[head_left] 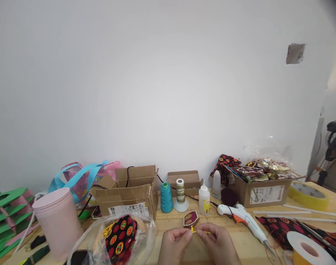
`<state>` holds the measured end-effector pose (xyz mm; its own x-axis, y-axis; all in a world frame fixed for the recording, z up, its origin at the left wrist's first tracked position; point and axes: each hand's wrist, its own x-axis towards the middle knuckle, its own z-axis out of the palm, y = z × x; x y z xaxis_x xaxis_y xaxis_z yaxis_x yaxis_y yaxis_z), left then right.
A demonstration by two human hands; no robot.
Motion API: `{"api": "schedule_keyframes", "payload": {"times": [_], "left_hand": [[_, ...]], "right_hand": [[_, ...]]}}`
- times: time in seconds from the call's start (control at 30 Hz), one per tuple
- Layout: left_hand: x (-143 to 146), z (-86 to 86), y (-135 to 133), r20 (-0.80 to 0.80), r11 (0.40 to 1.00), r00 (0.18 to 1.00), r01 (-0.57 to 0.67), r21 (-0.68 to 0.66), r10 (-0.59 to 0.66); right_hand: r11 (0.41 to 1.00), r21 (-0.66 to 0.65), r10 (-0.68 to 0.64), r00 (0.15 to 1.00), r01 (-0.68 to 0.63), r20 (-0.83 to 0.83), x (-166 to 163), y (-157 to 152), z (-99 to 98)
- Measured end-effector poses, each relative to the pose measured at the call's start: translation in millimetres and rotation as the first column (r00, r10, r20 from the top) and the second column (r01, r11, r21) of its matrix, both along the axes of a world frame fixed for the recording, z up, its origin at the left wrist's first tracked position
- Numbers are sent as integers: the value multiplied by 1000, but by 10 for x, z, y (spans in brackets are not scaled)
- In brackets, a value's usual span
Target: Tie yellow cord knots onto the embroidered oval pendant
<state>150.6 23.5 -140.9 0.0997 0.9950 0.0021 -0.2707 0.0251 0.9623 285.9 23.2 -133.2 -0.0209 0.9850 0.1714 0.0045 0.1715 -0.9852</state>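
At the front middle of the table, my left hand (175, 244) and my right hand (217, 243) face each other, thumbs and fingertips pinched together. Between them runs a thin yellow cord (194, 231), with one part in each pinch and a short end showing past my right fingers. Just beyond my fingertips is a small maroon ornament (190, 219) with a pale border and gold pattern; the cord meets its near edge. Whether a knot is in the cord is too small to tell.
A teal thread cone (166, 198), a glue bottle (204, 199) and a white glue gun (247, 221) stand or lie beyond my hands. Left are a plastic bag (146, 232), an open carton (123, 197) and a pink canister (57, 224). Right are a filled box (263, 193), scissors (319, 235) and a ribbon spool (308, 248).
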Motion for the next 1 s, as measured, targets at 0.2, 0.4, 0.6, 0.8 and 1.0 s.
{"api": "schedule_keyframes", "payload": {"times": [0.2,0.4,0.6,0.8,1.0], "left_hand": [[1,13,-1,40,1000,999,13,-13,-13],[5,-16,13,3,1000,1000,-9,5,9],[24,-59,35,56,999,998,-7,-32,8],[15,-17,10,70,1000,997,11,-5,-11],[3,63,-18,23,1000,999,26,8,-27]], "right_hand": [[999,33,2,1000,-2,-8,17,6,1],[999,42,17,1000,-17,5,29,10,-7],[999,38,17,999,-19,50,32,7,-36],[997,79,10,999,-13,41,40,4,-26],[996,90,9,1000,-9,-2,44,5,12]]}}
